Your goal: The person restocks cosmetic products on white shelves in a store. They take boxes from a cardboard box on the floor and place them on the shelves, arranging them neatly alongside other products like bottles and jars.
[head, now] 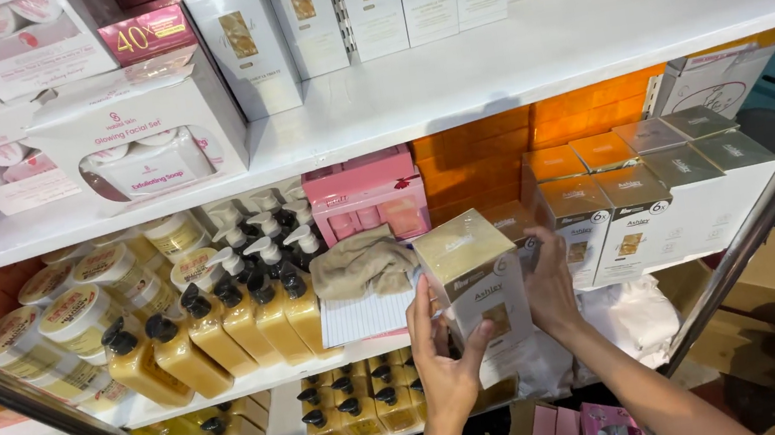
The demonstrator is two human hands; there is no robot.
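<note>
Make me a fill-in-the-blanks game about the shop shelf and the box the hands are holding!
1. Both hands, the left hand and the right hand, hold one ____ carton with a gold top.
2. The pump bottles of amber liquid have ____ caps.
3. A beige cloth lies on a lined ____.
4. The stacked small boxes behind the carton are ____.

Missing words: white; black; notepad; orange

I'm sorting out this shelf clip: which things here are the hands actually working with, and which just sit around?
In hand:
- white box with gold top, held by left hand and right hand
- row of matching boxes beside it

Lying about:
- beige cloth
- lined notepad
- amber pump bottles
- pink box
</note>
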